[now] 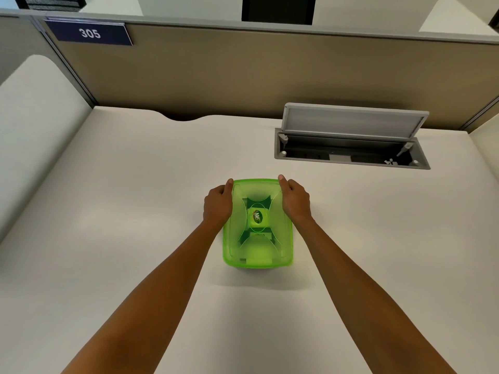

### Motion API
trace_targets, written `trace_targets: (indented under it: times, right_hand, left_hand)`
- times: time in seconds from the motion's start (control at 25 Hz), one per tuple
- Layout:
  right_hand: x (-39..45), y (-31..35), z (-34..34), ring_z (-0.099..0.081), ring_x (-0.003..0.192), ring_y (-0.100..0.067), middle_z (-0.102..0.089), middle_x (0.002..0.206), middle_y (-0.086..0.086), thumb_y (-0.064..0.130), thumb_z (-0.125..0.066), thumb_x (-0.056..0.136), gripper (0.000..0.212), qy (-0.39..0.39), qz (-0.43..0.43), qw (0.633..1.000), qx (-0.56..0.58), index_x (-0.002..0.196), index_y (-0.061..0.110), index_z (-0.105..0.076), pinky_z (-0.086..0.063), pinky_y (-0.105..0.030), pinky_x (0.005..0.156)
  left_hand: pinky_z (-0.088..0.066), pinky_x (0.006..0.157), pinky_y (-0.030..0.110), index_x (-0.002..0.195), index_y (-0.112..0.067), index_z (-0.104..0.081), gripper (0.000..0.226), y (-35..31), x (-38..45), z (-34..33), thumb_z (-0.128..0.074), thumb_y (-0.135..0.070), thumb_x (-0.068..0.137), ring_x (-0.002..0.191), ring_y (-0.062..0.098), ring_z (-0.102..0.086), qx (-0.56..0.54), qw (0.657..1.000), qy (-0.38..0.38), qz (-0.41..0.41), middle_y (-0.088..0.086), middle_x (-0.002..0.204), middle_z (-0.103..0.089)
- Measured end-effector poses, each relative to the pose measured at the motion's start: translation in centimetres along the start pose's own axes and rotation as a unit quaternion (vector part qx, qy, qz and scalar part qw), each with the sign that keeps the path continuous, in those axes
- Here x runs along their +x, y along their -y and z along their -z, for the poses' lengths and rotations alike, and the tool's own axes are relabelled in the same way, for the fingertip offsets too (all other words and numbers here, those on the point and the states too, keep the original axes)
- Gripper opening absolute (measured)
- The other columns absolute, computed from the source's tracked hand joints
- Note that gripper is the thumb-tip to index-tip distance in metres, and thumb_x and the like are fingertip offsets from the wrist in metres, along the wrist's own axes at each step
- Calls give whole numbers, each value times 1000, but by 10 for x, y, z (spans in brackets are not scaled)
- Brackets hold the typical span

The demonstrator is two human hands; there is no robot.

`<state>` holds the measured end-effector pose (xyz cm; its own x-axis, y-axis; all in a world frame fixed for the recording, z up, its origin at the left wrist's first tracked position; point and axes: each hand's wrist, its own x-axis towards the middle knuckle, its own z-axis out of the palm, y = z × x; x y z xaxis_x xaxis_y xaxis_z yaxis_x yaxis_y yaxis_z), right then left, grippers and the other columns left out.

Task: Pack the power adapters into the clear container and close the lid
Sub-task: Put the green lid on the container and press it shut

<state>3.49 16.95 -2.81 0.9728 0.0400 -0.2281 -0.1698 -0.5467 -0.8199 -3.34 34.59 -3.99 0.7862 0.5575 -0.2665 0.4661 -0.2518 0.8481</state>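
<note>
The container [258, 225] sits between the two hands, its green lid [243, 228] lying flat on top. The left hand [218, 205] grips the lid's left edge, thumb along the far corner; the right hand [294, 201] clasps the right edge likewise. Dark shapes show through the lid; what they are cannot be told. Bare desk [135, 211] spreads wide outside each hand. Beyond the right hand, well apart, a cable hatch [351, 149] stands open, its flap [353, 121] raised. A partition [243, 71] closes the far edge.
</note>
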Motion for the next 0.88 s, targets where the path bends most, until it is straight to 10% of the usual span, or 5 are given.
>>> trace_targets:
  times: [0.32,0.56,0.88]
  right_hand:
    - [-13,-18,23,-58,89,-22,-67,91,-4,63,-46,93,52,14,-47,999,-14,89,12,-60,-38,-33,75]
    - [-29,-44,57,-60,104,-31,-65,98,-5,57,-45,95,51,-68,-79,995,-6,103,10,-62,-39,-33,81]
    - [-34,-39,48,-59,111,-37,-65,117,-18,55,-40,98,56,-61,-98,993,-35,116,4,-55,-44,-42,92]
  left_hand:
    - [-37,59,35,62,-13,-37,57,2,-27,2,-42,-58,97,61,24,-41,-31,994,-82,73,4,59,-42]
    - [-63,56,45,80,-5,-63,54,23,-83,-3,-42,-51,100,56,30,-68,-259,953,-78,139,14,72,-63]
    - [-25,58,32,57,-22,-29,53,48,-116,-2,-47,-55,94,57,14,-25,-167,971,-156,64,-5,58,-27]
